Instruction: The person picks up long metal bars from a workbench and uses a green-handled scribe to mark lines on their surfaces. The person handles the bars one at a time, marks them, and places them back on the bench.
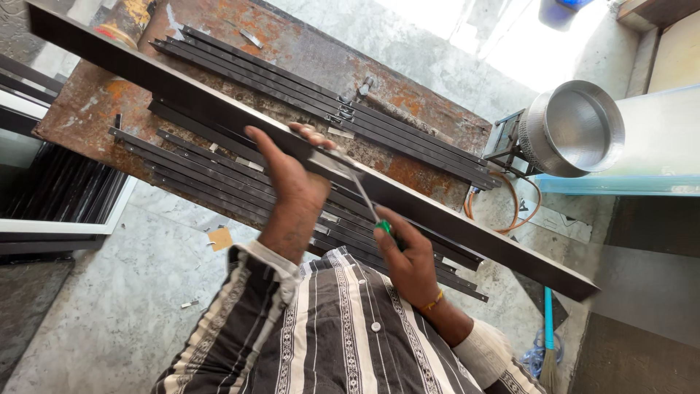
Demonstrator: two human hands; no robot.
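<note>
My left hand (pixel 292 186) grips a long dark metal bar (pixel 474 230) that runs diagonally from upper left to lower right, held above the workbench. Its thumb is on the near side and its fingers curl over the far edge. My right hand (pixel 410 263) holds a screwdriver with a green handle (pixel 382 226). Its thin shaft points up to the bar beside my left fingers. An orange thread circles my right wrist.
Below the bar a rusty metal workbench (pixel 292 51) carries several long dark metal strips (pixel 219 179). A steel pot (pixel 576 128) sits on a stand at right with an orange hose (pixel 519 211) under it. A blue-handled broom (pixel 548 328) lies on the floor. Dark frames (pixel 58 190) stack at left.
</note>
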